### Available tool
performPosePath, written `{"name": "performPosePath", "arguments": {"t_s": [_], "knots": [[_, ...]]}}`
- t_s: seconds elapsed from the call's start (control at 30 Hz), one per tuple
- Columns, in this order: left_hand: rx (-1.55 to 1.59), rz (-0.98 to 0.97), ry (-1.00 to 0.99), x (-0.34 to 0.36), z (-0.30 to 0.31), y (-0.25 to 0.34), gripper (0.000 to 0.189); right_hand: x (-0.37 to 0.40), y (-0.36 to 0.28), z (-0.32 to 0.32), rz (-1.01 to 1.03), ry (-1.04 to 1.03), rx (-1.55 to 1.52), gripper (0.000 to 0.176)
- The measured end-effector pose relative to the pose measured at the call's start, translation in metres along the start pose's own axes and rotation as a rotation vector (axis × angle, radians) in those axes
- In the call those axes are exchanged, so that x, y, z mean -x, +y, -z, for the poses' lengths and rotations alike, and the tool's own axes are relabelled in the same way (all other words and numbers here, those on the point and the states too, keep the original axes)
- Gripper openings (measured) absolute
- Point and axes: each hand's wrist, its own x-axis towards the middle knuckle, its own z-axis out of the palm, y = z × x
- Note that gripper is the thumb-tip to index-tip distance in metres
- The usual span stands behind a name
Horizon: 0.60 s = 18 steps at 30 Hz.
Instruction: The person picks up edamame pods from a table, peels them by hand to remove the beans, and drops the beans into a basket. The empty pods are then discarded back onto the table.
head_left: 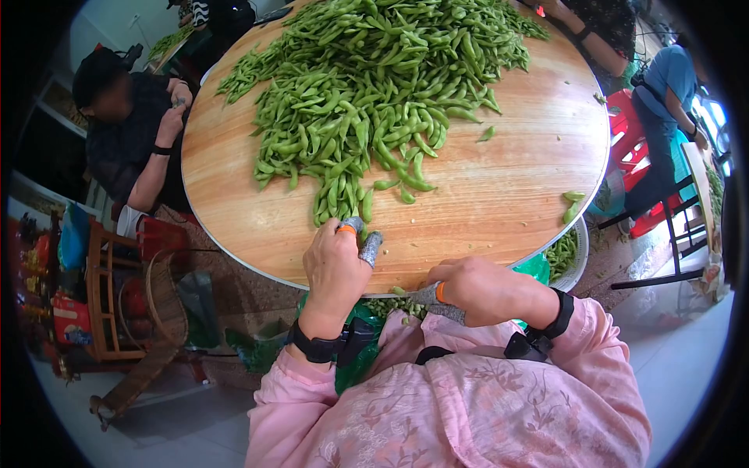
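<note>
My left hand [335, 261] is at the near tip of a heap of green soybean pods [351, 125] on the round wooden table. Its thumb and index finger, covered in grey wraps with an orange band, close around a pod at the heap's end. At the table's near edge, my right hand [488, 288] is closed, its wrapped thumb and finger pinching a small green pod [399, 292]. Just below lie shelled beans [398, 308] above a green plastic bag [355, 374] at my lap. The pinched pods are partly hidden by my fingers.
Loose pods [573, 204] lie near the right rim of the table [257, 210]. A white basket [579, 253] with pods stands below it. One person [129, 125] sits at the left, handling something small; others are at the upper right. Red stools [624, 129] and a wooden chair [109, 288] flank the table.
</note>
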Motion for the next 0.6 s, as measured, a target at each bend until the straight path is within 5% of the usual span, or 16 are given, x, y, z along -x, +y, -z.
{"name": "performPosePath", "arguments": {"t_s": [0.17,0.23,0.37,0.47,0.57,0.6], "knots": [[-0.054,0.024,-0.005,0.005,-0.006,-0.009,0.019,-0.02,0.004,0.008,-0.249,0.059,-0.068,0.025],[0.018,0.008,0.014,0.007,-0.003,-0.009,0.017,-0.039,0.006,0.006,-0.207,0.231,-0.019,0.02],[-0.067,-0.02,0.02,0.011,-0.001,-0.015,0.013,-0.064,0.019,-0.01,-0.191,0.182,0.114,0.017],[-0.052,0.024,0.092,0.016,-0.001,-0.02,0.016,-0.061,0.015,-0.016,0.007,0.205,0.169,0.014],[0.058,0.071,0.078,0.019,0.006,-0.014,0.015,-0.042,0.002,-0.006,0.078,0.086,0.118,0.02],[0.379,0.163,0.054,0.021,0.006,-0.009,0.013,-0.035,0.001,-0.003,0.071,0.026,0.064,0.02]]}}
